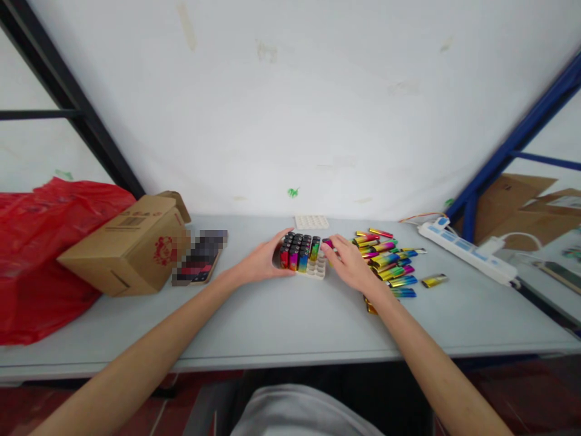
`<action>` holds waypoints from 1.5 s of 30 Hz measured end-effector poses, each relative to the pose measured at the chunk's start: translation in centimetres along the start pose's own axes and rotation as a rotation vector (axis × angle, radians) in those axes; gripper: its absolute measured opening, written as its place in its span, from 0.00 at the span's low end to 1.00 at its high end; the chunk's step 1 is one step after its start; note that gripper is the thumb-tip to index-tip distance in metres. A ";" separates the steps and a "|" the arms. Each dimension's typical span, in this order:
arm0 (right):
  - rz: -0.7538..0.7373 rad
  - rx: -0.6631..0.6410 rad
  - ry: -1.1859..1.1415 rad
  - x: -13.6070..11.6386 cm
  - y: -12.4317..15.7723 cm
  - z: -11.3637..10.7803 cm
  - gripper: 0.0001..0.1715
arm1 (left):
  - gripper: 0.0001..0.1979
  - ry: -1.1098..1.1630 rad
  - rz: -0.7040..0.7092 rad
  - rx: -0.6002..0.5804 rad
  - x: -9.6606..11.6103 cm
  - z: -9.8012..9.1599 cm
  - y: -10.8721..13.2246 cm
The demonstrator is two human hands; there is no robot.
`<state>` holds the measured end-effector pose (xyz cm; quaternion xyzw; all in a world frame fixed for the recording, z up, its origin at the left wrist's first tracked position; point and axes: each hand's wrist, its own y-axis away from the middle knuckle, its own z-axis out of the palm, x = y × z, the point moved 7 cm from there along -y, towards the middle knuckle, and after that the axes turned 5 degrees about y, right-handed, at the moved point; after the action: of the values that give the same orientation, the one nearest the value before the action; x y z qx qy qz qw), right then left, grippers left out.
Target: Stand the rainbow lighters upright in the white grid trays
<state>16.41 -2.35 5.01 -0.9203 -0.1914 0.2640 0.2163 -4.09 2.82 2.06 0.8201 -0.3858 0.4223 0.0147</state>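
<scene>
Rows of upright lighters with black tops fill the left part of a white holed tray. My left hand grips this block from its left side, fingers behind and thumb at the front. Over the tray's right side, my right hand pinches a magenta lighter between thumb and fingers. The holes at the tray's front right hold no lighters. To the right of this hand lies a loose pile of shiny multicoloured lighters, partly hidden behind my forearm.
A second white holed tray lies by the wall. On the left are a phone, a cardboard box and a red plastic bag. A white power strip with cables lies to the right, near a blue metal post.
</scene>
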 end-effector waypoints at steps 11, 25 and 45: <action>0.007 -0.107 0.100 1.1 -0.1 1.5 0.18 | 0.54 -0.002 -0.017 -0.006 0.2 0.0 -0.1; -0.081 -0.245 0.285 -0.3 -0.8 2.2 0.21 | 0.53 -0.017 0.000 0.000 0.4 -0.1 0.0; -0.007 -0.298 0.374 14.1 1.5 -4.7 0.17 | 0.52 -0.020 -0.038 -0.008 0.6 -0.3 0.1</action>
<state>30.49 1.57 2.19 -0.9742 -0.1881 0.0570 0.1105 -4.11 2.44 2.66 0.8315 -0.3718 0.4121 0.0220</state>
